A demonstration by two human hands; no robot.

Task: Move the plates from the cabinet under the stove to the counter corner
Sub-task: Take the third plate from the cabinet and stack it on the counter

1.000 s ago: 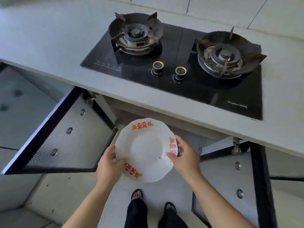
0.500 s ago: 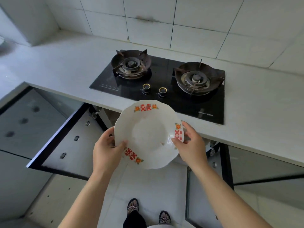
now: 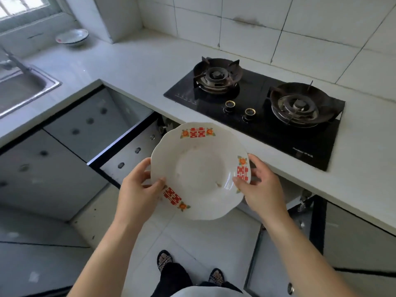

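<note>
A white plate (image 3: 200, 170) with red and orange rim decorations is held in the air in front of the counter edge, below the black gas stove (image 3: 255, 108). My left hand (image 3: 139, 187) grips its left rim and my right hand (image 3: 260, 187) grips its right rim. Both doors of the cabinet under the stove stand open; the left door (image 3: 126, 155) swings out toward me. The cabinet's inside is hidden behind the plate. The counter corner (image 3: 128, 52) lies at the far left, by the tiled wall.
A white bowl (image 3: 72, 36) rests on the counter below the window. A steel sink (image 3: 19, 88) is set in the counter at the left. The right cabinet door (image 3: 282, 249) stands open beside my right forearm. My feet in sandals are on the tiled floor.
The plate has come up from the cabinet opening to counter height, still in both hands. My view has pulled back and turned left, bringing the sink, bowl and counter corner into sight.
</note>
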